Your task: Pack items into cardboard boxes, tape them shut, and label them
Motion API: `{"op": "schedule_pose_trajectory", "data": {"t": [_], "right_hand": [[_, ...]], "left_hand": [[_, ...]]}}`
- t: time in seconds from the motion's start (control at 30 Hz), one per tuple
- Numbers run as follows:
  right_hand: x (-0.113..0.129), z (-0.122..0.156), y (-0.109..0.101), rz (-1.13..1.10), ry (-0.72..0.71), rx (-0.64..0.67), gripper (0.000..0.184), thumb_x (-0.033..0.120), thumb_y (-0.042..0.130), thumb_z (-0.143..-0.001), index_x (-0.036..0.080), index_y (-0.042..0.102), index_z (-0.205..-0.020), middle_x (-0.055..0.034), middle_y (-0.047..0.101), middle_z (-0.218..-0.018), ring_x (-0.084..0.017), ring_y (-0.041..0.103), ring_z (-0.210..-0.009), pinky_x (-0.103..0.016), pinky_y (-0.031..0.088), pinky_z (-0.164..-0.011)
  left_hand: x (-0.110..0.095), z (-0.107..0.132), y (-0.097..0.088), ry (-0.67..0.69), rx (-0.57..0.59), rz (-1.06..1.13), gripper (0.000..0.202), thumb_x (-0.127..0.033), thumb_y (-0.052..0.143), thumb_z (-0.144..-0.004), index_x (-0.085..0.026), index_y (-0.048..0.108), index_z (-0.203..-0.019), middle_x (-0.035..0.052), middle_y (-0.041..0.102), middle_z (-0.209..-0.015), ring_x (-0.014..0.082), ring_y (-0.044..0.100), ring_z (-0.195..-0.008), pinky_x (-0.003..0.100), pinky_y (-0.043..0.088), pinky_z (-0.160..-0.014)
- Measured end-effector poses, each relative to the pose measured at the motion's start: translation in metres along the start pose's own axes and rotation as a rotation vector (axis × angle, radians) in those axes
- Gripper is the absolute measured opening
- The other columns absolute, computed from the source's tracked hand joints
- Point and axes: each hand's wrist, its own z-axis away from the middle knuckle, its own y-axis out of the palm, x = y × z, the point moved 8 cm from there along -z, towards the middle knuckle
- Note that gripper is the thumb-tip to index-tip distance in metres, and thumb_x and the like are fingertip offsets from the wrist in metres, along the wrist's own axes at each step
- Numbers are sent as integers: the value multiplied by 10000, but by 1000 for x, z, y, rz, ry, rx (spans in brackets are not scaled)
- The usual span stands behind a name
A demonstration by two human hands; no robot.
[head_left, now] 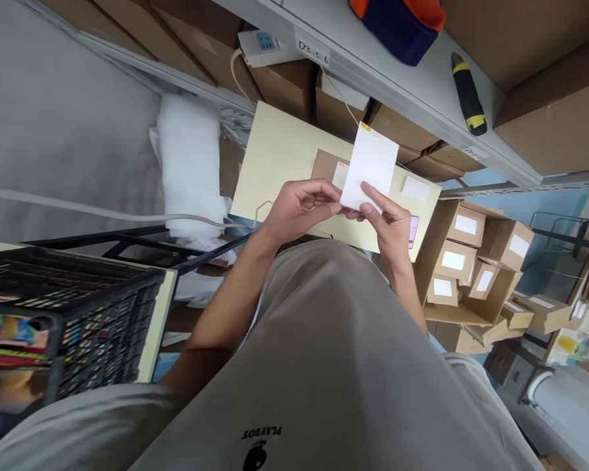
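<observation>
I hold a white paper slip (373,157) with a small yellow-orange mark at its top corner, over a pale yellow tabletop (269,150). My left hand (304,208) pinches the slip's lower left corner between thumb and curled fingers. At its lower right, my right hand (390,226) grips it, thumb and forefinger lying on its face. Behind the slip is a flat brown cardboard piece (324,163), partly covered, with a smaller white label (341,174) showing on it. A phone with a pink screen (413,232) lies beside my right hand, and another white slip (416,188) lies beyond it.
A large carton (442,229) of small labelled boxes stands at right. Overhead, a shelf (412,91) bears a utility knife (468,95) and an orange and navy object (402,29). At left are a white wrap roll (189,163), a cable (127,204) and a black crate (108,327).
</observation>
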Motion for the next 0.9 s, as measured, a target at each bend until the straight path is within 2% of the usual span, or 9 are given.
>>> {"op": "schedule_pose_trajectory", "data": {"t": [0.17,0.3,0.37,0.43,0.5,0.7,0.9], "right_hand": [[-1,1,8,44,-6,13,528,707,804,-1009,353,837,-1400,-35,903,-1141,-254,883,-934,-439,752,-850],[-3,3,13,150,17,14,602,755,746,-1021,359,794,-1472,-4,873,-983,-189,823,-714,-330,679,-662],[-4,4,13,256,39,-5,647,754,745,-1020,326,781,-1505,36,798,-785,-159,749,-619,-290,620,-604],[-3,6,14,379,37,-21,651,731,773,-1011,279,805,-1480,82,653,-602,-134,648,-553,-264,568,-599],[2,7,16,466,12,-37,609,709,781,-1016,257,842,-1419,109,531,-525,-116,552,-525,-254,526,-614],[19,11,33,464,-88,-59,462,683,739,-1057,274,872,-1227,120,423,-526,-113,428,-515,-261,491,-644],[25,9,53,483,-111,-39,372,633,754,-1055,269,829,-1057,125,403,-539,-112,401,-509,-269,491,-655]], "left_hand": [[-3,4,-3,19,-9,-31,394,-520,981,-824,-201,750,-835,54,800,-852,251,828,-857,388,703,-821],[-6,8,-5,39,-10,-43,345,-487,946,-856,-207,746,-832,36,765,-809,231,818,-802,373,696,-799],[-6,8,-8,47,-18,-65,325,-471,937,-866,-208,749,-840,32,754,-798,219,805,-778,370,691,-797],[-5,9,-12,55,-29,-102,314,-463,934,-869,-209,751,-843,32,751,-801,213,794,-774,370,685,-804],[-4,10,-15,64,-32,-136,298,-456,923,-878,-211,755,-852,36,756,-821,208,783,-779,371,678,-815],[-6,15,-21,89,-15,-211,247,-441,848,-937,-209,775,-889,44,770,-865,195,754,-823,351,648,-855],[-4,21,-31,77,9,-277,279,-479,806,-960,-209,776,-894,49,782,-885,196,749,-873,329,641,-886]]}}
